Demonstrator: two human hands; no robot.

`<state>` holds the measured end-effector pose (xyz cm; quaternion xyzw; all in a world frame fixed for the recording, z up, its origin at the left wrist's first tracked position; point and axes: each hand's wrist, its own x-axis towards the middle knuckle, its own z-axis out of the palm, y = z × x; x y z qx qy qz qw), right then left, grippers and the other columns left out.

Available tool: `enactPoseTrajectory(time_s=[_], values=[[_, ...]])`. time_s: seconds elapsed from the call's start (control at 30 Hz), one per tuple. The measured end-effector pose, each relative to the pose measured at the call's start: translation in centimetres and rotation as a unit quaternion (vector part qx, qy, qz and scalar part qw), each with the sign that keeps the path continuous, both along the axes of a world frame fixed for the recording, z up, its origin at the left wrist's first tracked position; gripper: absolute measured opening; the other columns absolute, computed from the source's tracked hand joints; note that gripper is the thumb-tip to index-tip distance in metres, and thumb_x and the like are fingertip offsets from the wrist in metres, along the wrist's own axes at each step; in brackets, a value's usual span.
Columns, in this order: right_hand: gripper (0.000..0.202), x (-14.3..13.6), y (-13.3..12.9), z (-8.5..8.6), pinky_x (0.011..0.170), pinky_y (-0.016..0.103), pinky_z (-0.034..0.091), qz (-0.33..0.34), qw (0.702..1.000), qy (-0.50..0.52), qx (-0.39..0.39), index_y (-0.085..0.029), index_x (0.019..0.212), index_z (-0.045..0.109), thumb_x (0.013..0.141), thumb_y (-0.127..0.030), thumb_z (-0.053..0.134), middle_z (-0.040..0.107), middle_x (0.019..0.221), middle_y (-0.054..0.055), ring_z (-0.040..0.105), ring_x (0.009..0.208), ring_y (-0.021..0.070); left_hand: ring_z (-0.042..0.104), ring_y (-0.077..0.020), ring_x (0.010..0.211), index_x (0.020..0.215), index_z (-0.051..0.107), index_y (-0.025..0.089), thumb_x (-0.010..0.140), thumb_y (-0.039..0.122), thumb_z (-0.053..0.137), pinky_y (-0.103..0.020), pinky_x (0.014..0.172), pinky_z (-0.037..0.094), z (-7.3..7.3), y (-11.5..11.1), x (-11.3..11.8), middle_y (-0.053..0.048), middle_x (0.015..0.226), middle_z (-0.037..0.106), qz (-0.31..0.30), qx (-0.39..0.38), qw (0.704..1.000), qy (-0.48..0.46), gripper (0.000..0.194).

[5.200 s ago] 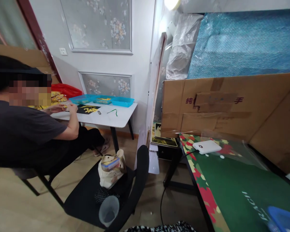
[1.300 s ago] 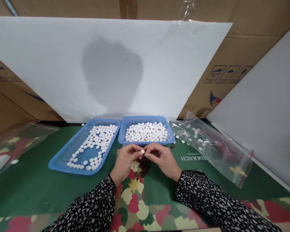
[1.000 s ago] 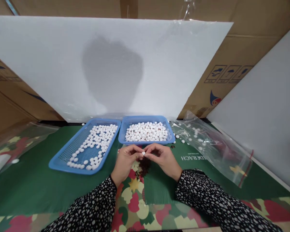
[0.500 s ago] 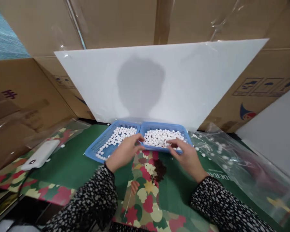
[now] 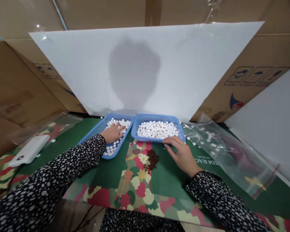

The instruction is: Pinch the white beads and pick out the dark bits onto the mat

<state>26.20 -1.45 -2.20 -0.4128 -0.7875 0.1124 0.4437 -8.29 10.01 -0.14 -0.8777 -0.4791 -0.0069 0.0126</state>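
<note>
Two blue mesh baskets stand side by side, holding small white pellets. In the left basket the pellets lie loosely spread. My left hand rests palm down over them, fingers a little apart and touching the pellets. The right basket has a thicker layer of pellets. At its front right rim is my right hand, fingertips by the rim and thumb apart below them; nothing shows between them. A small heap of reddish-brown bits lies on the table in front of the right basket.
A clear plastic bag lies at right, with loose pellets near it. A white device with a cord lies at left. A white board and cardboard boxes wall in the green patterned table.
My left hand has moved left from between the baskets onto the left basket's pellets. My right hand has drawn back from over the right basket to its front rim. The view has tilted down.
</note>
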Motion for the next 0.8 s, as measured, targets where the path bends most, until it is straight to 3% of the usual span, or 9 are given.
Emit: enactPoseTrajectory(time_s=[0.13, 0.23, 0.37, 0.5, 0.63, 0.67, 0.73, 0.8], values=[[0.016, -0.9, -0.5, -0.5, 0.085, 0.034, 0.049, 0.056, 0.997, -0.017, -0.056, -0.021, 0.103, 0.063, 0.096, -0.014, 0.050, 0.065, 0.098, 0.006, 0.062, 0.094, 0.0203, 0.057, -0.0292, 0.094, 0.110, 0.060, 0.010, 0.094, 0.028, 0.039, -0.045, 0.091, 0.042, -0.2, 1.1, 1.1, -0.021, 0.116, 0.054, 0.004, -0.023, 0.999, -0.040, 0.032], [0.016, -1.5, -0.9, -0.9, 0.079, 0.030, 0.049, 0.084, 0.990, -0.038, -0.105, -0.022, 0.103, 0.063, 0.096, -0.014, 0.051, 0.065, 0.095, 0.004, 0.062, 0.088, 0.0185, 0.057, -0.0228, 0.074, 0.100, 0.061, 0.012, 0.091, 0.029, 0.042, -0.040, 0.080, 0.046, -0.1, 1.1, 1.5, -0.016, 0.106, 0.056, 0.031, -0.046, 0.995, -0.078, 0.027], [0.015, -1.3, -1.1, -1.1, 0.072, 0.027, 0.047, 0.071, 0.982, -0.050, -0.168, -0.020, 0.095, 0.065, 0.093, -0.009, 0.055, 0.062, 0.092, 0.003, 0.060, 0.080, 0.0163, 0.058, -0.0235, 0.078, 0.082, 0.060, 0.017, 0.084, 0.027, 0.052, -0.035, 0.079, 0.046, 0.5, 1.1, 1.0, -0.009, 0.087, 0.059, 0.075, -0.071, 0.981, -0.164, 0.013], [0.014, -0.8, -0.7, -1.3, 0.068, 0.025, 0.044, 0.066, 0.974, -0.061, -0.207, -0.019, 0.086, 0.065, 0.088, -0.005, 0.062, 0.060, 0.086, 0.001, 0.059, 0.076, 0.0152, 0.053, -0.0195, 0.061, 0.074, 0.056, 0.017, 0.084, 0.029, 0.054, -0.028, 0.057, 0.043, 2.8, 1.2, 0.0, -0.004, 0.067, 0.053, 0.154, -0.092, 0.944, -0.276, 0.016], [0.010, -1.1, -0.4, -1.9, 0.064, 0.024, 0.042, 0.074, 0.969, -0.087, -0.221, -0.020, 0.088, 0.067, 0.087, -0.010, 0.066, 0.059, 0.085, 0.001, 0.057, 0.071, 0.0142, 0.036, -0.0103, 0.044, 0.096, 0.057, 0.015, 0.094, 0.033, 0.041, -0.020, 0.039, 0.027, 6.5, -0.8, 1.3, 0.001, 0.063, 0.045, 0.183, -0.148, 0.890, -0.390, 0.024], [0.010, -1.3, -0.4, -2.0, 0.063, 0.024, 0.042, 0.073, 0.969, -0.093, -0.219, -0.020, 0.089, 0.067, 0.087, -0.010, 0.066, 0.058, 0.085, 0.001, 0.057, 0.070, 0.0139, 0.034, -0.0085, 0.043, 0.102, 0.057, 0.015, 0.095, 0.034, 0.043, -0.018, 0.037, 0.026, 7.4, -1.8, 2.3, 0.002, 0.065, 0.045, 0.178, -0.171, 0.869, -0.429, 0.025], [0.010, -1.6, -0.4, -2.2, 0.063, 0.024, 0.041, 0.072, 0.970, -0.102, -0.211, -0.020, 0.089, 0.066, 0.087, -0.010, 0.065, 0.058, 0.086, 0.000, 0.057, 0.070, 0.0137, 0.033, -0.0055, 0.044, 0.108, 0.060, 0.015, 0.089, 0.031, 0.059, -0.015, 0.035, 0.022, 8.4, -4.2, 5.1, 0.001, 0.069, 0.046, 0.164, -0.300, 0.723, -0.600, 0.025], [0.011, -1.7, -0.4, -2.3, 0.063, 0.023, 0.041, 0.070, 0.970, -0.104, -0.206, -0.019, 0.087, 0.065, 0.086, -0.008, 0.064, 0.058, 0.086, 0.001, 0.056, 0.071, 0.0136, 0.034, -0.0038, 0.044, 0.108, 0.062, 0.015, 0.087, 0.027, 0.064, -0.013, 0.034, 0.019, 8.2, -6.6, 8.2, 0.001, 0.072, 0.049, 0.144, -0.419, 0.631, -0.637, 0.024]])
